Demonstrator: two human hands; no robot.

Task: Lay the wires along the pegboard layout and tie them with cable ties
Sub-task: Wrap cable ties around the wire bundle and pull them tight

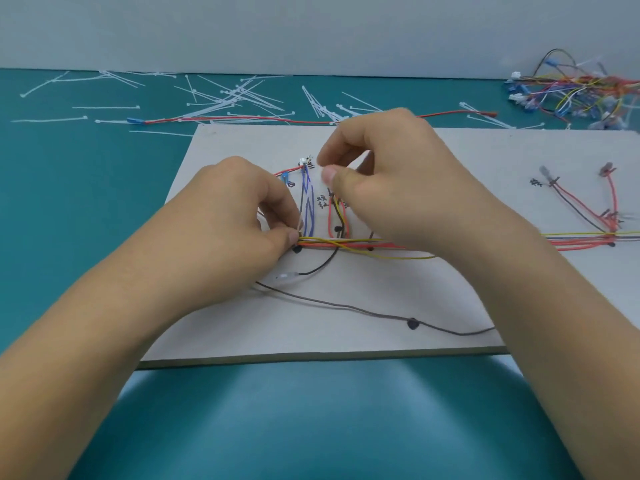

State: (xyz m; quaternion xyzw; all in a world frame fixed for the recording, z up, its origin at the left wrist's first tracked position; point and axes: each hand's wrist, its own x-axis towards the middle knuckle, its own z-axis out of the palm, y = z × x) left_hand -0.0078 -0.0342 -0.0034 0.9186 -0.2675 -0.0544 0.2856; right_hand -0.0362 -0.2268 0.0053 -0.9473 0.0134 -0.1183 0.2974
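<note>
As the wire bundle (346,242) lies across the pegboard (381,306), tying looks under way at its left end.
Left hand (242,209) pinches the cable tie (299,221) at the bundle, right hand (388,181) pinches its tail; next, likely, a steady cinching pull.

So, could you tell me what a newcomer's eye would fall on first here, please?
Two hands meet mid-board: the left hand pinches the left end of the wire bundle, the right hand pinches something white, likely a cable tie, just above. Behind the pegboard, loose ties litter the teal table, with a colourful wire pile at far right.
</note>
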